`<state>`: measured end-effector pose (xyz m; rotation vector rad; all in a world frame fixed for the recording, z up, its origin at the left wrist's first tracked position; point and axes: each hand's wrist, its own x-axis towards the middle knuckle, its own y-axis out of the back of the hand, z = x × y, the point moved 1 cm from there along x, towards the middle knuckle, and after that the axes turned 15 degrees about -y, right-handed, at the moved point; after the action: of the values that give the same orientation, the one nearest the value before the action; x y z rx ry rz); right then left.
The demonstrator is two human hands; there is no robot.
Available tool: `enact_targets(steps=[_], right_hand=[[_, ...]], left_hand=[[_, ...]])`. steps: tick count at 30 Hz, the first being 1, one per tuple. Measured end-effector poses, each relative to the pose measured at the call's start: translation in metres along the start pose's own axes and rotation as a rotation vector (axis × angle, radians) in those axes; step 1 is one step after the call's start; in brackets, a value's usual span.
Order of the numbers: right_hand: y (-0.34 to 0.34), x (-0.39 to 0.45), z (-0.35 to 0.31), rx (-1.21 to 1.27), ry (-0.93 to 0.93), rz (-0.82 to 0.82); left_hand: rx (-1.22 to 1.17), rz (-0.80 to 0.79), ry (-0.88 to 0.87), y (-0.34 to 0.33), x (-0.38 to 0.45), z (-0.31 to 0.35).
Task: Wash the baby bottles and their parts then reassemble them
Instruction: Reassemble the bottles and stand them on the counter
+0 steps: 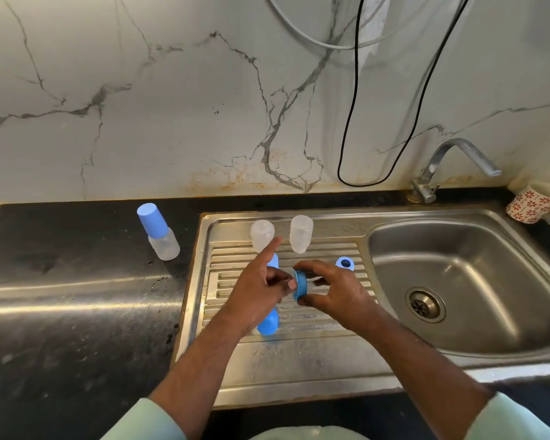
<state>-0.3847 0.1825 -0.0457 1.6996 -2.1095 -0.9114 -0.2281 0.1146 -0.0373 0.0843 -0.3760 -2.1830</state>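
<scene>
Over the sink's drainboard [299, 360], the right hand [337, 293] has its grip pinching a blue ring [300, 284]; the left hand [258, 287] pinches at the ring's left face, index finger straight. Two clear bottles [301, 233] stand beyond; a capped bottle [159, 231] stands on the desk [61, 296], far left.

My left hand [261, 282] covers most of the blue cap [269, 322] lying on the draining board; only its ends show. I cannot tell what my left fingertips pinch at the blue ring [300, 284]. The patterned cup [532, 206] is cut off by the right edge, and my sleeves [140, 422] by the bottom.
</scene>
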Motion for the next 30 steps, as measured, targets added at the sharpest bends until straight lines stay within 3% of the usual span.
enact_targets(steps=[4,7,9,13,16,19,24,30], right_hand=[[-0.003,-0.001,-0.001,0.11,-0.019,-0.005],[-0.003,-0.002,-0.003,0.357,-0.074,-0.009],[-0.002,-0.003,-0.006,0.395,-0.076,0.028],[-0.005,-0.004,-0.012,0.474,-0.058,0.022],[-0.008,-0.006,-0.016,0.45,-0.025,-0.009],[-0.013,-0.007,-0.017,0.428,-0.014,-0.031],[-0.014,-0.009,-0.015,0.474,-0.042,-0.032],[-0.009,-0.008,-0.019,0.501,-0.049,-0.018]], left_hand=[[0.101,-0.038,-0.07,0.002,0.0,0.003],[0.169,0.125,-0.234,0.002,-0.002,0.002],[0.087,0.292,-0.281,0.001,-0.005,0.001],[-0.173,0.445,-0.1,0.0,-0.01,-0.004],[-0.305,0.355,0.125,0.001,-0.012,-0.007],[-0.673,0.25,0.332,0.002,-0.014,-0.007],[-0.687,0.038,0.443,0.004,-0.019,-0.009],[-0.914,0.065,0.524,-0.007,-0.019,-0.01]])
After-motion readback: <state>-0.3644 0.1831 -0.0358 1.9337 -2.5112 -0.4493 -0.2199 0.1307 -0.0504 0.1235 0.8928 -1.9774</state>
